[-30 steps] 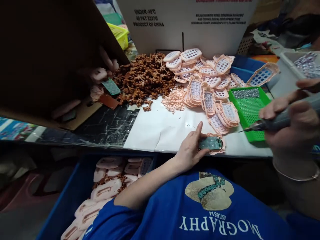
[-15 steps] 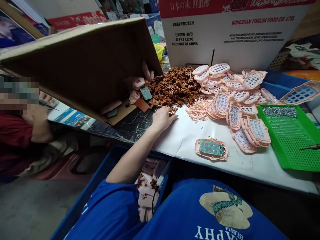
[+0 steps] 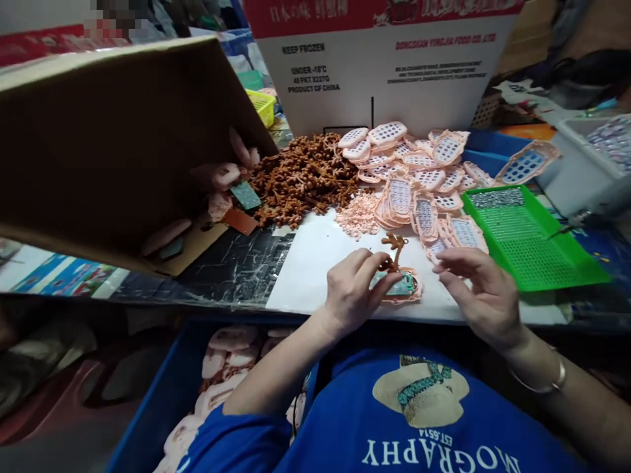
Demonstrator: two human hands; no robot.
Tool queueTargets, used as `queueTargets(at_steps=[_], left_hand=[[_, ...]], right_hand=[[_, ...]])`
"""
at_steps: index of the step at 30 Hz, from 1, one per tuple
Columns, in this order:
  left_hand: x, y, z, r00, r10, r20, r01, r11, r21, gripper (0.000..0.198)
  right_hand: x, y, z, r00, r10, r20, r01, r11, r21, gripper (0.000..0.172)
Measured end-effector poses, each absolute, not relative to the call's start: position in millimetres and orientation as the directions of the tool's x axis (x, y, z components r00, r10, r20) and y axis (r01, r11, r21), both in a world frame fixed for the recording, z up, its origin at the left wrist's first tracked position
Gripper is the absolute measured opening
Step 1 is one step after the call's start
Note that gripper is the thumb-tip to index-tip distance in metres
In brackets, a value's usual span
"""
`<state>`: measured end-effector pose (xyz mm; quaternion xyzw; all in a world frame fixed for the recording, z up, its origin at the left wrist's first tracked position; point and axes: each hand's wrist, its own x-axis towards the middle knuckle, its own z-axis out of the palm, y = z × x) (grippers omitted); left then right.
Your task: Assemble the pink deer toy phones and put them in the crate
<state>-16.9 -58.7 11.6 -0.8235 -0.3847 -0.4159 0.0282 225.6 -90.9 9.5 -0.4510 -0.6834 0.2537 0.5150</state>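
My left hand (image 3: 352, 286) is closed in a pinch on a brown branching plastic piece (image 3: 394, 243), held above a pink oval shell with a green circuit board (image 3: 407, 284) in it. The hand hides part of that shell. To its right, my right hand (image 3: 486, 295) has thumb and forefinger drawn together at the near edge of the pink perforated shells (image 3: 424, 213); what lies between the fingertips, if anything, is too small to make out. Behind my hands lie a heap of brown branching pieces (image 3: 305, 177) and a small pile of tiny pink parts (image 3: 357, 213).
A green tray (image 3: 537, 253) with silver screws (image 3: 497, 197) and a screwdriver over it stands at the right. An open cardboard box (image 3: 123, 144) lies at left; a white carton (image 3: 365, 72) stands behind. Below the table edge is a blue bin (image 3: 158, 381) of pink shells.
My left hand has left the brown heap and come right to the circuit-board shell, carrying a brown branching piece. My right hand has come into view. The camera has turned right.
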Motion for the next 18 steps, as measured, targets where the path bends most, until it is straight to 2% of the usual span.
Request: queueTargets(at_steps=[2,4,6,8,10,11,13,14,16,18], left_hand=[[-2.7,-64.4,14.7,0.405,0.584,0.703,0.590,-0.755,0.287,0.023],[3.0,-64.4,16.9,0.489,0.519,0.701,0.544,-0.810,0.221,0.024],[3.7,-60.9,19.6,0.622,0.402,0.672,0.495,-0.867,0.060,0.023],[2.6,-56.4,23.8,0.766,0.268,0.584,0.407,-0.906,-0.119,0.017],[1.6,-52.0,28.6,0.872,0.162,0.463,0.289,-0.932,-0.218,0.013],[1.1,-49.8,30.3,0.904,0.125,0.410,0.233,-0.946,-0.226,0.013],[-0.1,-45.4,30.1,0.915,0.134,0.381,0.209,-0.964,-0.162,0.013],[-0.9,-43.3,27.4,0.893,0.192,0.407,0.249,-0.964,-0.093,0.018],[-3.2,-39.9,16.4,0.788,0.375,0.488,0.373,-0.922,0.106,0.044],[-5.4,-39.3,0.7,0.690,0.540,0.483,0.453,-0.842,0.293,0.066]], right_hand=[[216.1,-78.8,10.9,-0.028,0.882,0.470,0.322,0.453,-0.831,0.029],[219.8,-72.0,19.3,-0.042,0.921,0.388,0.280,0.384,-0.880,0.027],[229.6,-68.5,29.9,-0.169,0.946,0.275,0.284,0.314,-0.906,0.032],[239.4,-66.6,38.8,-0.357,0.917,0.176,0.342,0.304,-0.889,0.033],[246.3,-66.3,44.0,-0.518,0.852,0.081,0.402,0.325,-0.856,0.026],[248.6,-66.9,44.8,-0.562,0.826,0.032,0.425,0.321,-0.846,0.021],[251.6,-69.7,42.4,-0.547,0.836,-0.051,0.445,0.239,-0.863,0.015],[252.5,-71.6,39.2,-0.488,0.869,-0.082,0.429,0.157,-0.890,0.014],[253.1,-76.2,29.8,-0.330,0.932,-0.148,0.326,-0.035,-0.945,0.019],[251.8,-81.4,18.1,-0.212,0.957,-0.200,0.184,-0.162,-0.969,0.026]])
